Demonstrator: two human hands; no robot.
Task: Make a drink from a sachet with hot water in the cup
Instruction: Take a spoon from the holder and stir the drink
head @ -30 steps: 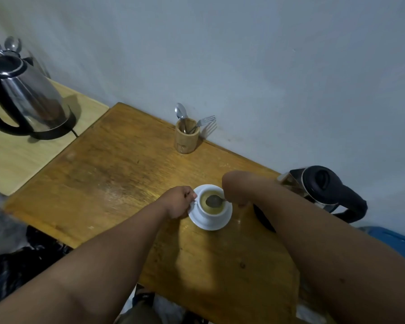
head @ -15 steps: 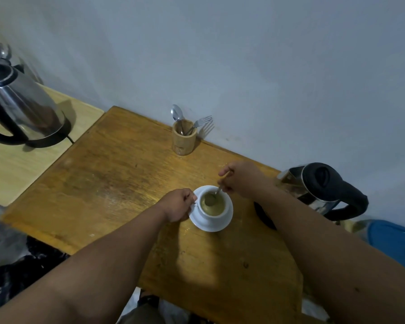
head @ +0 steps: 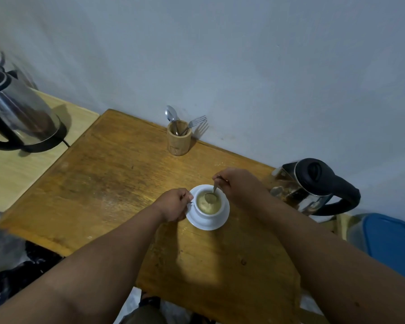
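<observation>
A white cup filled with a pale beige drink stands on a white saucer near the middle of the wooden table. My left hand is closed on the cup's handle at its left side. My right hand pinches the stem of a metal spoon, whose bowl sits at the drink's surface. No sachet is visible.
A glass kettle with a black lid and handle stands close to the right of my right hand. A wooden holder with a spoon and fork is by the wall. A steel kettle sits on a lighter side table at left. A blue object lies at the right edge.
My right hand turned and shifted slightly away from the cup's rim, so the spoon's stem now shows; the spoon moved around in the drink. My left hand stayed on the handle.
</observation>
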